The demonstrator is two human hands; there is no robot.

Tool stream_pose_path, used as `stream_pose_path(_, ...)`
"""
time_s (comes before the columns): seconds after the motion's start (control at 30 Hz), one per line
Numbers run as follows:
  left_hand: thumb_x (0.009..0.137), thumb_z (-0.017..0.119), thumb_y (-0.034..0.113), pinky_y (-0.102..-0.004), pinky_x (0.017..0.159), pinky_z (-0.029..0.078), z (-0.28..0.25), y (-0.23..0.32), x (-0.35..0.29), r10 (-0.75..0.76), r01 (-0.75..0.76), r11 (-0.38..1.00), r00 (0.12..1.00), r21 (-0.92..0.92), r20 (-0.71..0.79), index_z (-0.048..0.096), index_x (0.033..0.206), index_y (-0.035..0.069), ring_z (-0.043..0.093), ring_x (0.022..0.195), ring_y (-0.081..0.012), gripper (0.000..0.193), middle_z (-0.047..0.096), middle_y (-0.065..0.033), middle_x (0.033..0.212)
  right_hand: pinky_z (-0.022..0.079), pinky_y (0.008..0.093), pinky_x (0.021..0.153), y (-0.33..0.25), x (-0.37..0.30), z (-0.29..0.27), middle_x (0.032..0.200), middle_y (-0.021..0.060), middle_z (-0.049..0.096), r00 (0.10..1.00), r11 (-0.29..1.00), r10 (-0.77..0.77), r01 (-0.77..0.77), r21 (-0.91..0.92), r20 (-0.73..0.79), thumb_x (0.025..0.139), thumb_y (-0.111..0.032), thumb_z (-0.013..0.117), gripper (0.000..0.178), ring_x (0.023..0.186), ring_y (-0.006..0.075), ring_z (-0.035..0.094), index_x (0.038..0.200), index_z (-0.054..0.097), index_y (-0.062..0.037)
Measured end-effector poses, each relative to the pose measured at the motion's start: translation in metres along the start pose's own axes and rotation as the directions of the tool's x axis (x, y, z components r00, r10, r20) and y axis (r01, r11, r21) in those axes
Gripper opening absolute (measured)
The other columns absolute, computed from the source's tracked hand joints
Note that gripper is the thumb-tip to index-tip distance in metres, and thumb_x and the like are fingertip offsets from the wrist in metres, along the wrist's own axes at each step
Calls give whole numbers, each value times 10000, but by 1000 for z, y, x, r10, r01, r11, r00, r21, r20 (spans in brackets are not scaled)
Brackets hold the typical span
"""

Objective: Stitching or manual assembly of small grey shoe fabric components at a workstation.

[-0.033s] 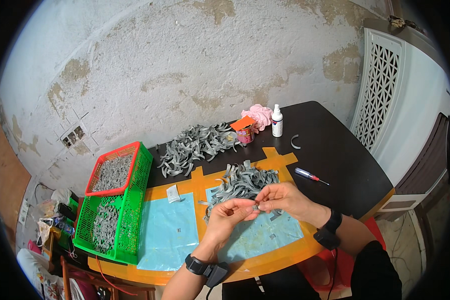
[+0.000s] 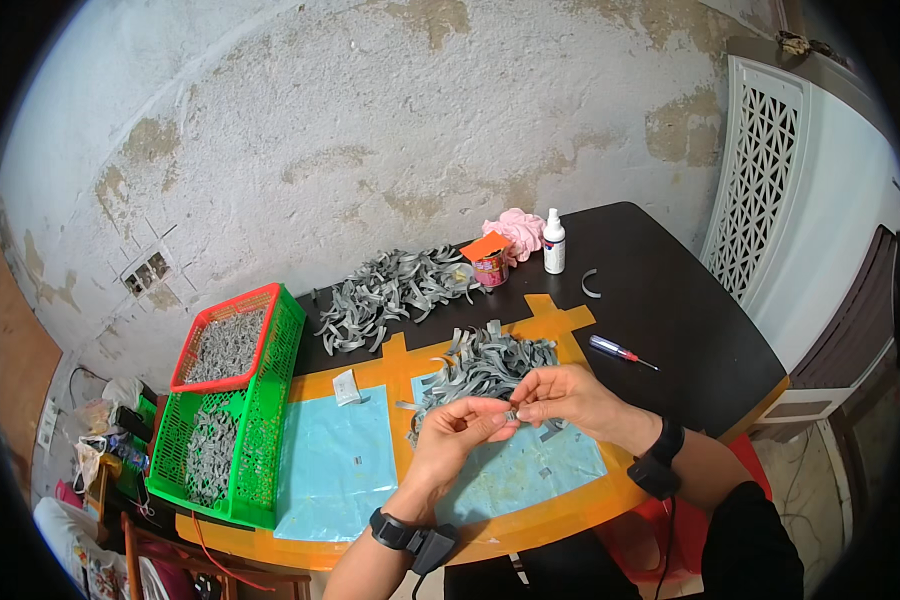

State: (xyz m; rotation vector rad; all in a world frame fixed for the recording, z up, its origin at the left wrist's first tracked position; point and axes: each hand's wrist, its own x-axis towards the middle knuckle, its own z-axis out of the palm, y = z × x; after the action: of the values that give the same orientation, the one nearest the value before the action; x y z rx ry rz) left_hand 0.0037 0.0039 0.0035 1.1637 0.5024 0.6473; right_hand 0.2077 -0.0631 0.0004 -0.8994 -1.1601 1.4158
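My left hand (image 2: 453, 437) and my right hand (image 2: 565, 393) meet above the light blue sheet (image 2: 530, 465) on the table. Between their fingertips they pinch a small grey curved strip (image 2: 511, 412). Just behind my hands lies a pile of grey curved strips (image 2: 485, 362) on the orange-taped area. A larger heap of the same grey strips (image 2: 390, 290) sits farther back on the black table (image 2: 670, 310). Both wrists wear black bands.
A green basket (image 2: 245, 440) with grey pieces and a red basket (image 2: 225, 345) on its far end stand at the left. At the back are a white bottle (image 2: 554, 243), a small can (image 2: 489, 262) and a pink cloth (image 2: 515, 230). A screwdriver (image 2: 620, 352) lies at the right.
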Motion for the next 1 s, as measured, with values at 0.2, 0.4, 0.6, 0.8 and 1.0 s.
stream_pose_path(0.2, 882, 620, -12, -307, 818, 575, -1, 1, 1, 1, -3, 997, 1000, 76, 27, 645, 1010, -31, 684, 877, -203, 132, 683, -123, 958, 468, 223, 704, -2, 0, -4, 895, 54, 640, 999, 999, 31, -32, 24, 42, 831, -47, 677, 217, 810, 96, 603, 1015, 572, 2)
stream_pose_path(0.4, 871, 630, -19, -312, 808, 579, -2, 3, 0, -14, 11, 995, 999, 95, 29, 651, 987, -29, 690, 856, -204, 118, 687, -118, 934, 453, 212, 671, -4, 1, -6, 873, 50, 637, 997, 998, 59, -58, -8, 44, 815, -43, 689, 213, 786, 91, 599, 982, 561, -9)
stream_pose_path(0.6, 861, 632, -33, -303, 801, 576, -4, 1, 0, -33, 28, 994, 999, 104, 39, 655, 978, -25, 691, 855, -199, 119, 691, -112, 921, 457, 214, 638, -4, 0, -5, 841, 54, 645, 995, 997, 79, -79, -3, 61, 802, -35, 709, 240, 741, 90, 603, 991, 563, -4)
stream_pose_path(0.8, 877, 606, -34, -248, 803, 546, -8, -5, 2, 2, -17, 966, 998, 259, 58, 656, 1030, -44, 682, 874, -166, 161, 692, -103, 944, 468, 214, 589, -2, 0, -3, 816, 53, 653, 997, 990, 78, -79, -116, -10, 789, -16, 731, 247, 685, 77, 602, 983, 578, 2)
stream_pose_path(1.0, 871, 627, -18, -246, 816, 540, -3, 0, 1, 4, -12, 975, 999, 223, 37, 654, 1034, -44, 673, 873, -150, 167, 692, -100, 943, 467, 215, 589, 0, 2, -2, 809, 42, 639, 999, 990, 44, -47, -135, -31, 795, -17, 729, 228, 682, 77, 592, 974, 588, 0)
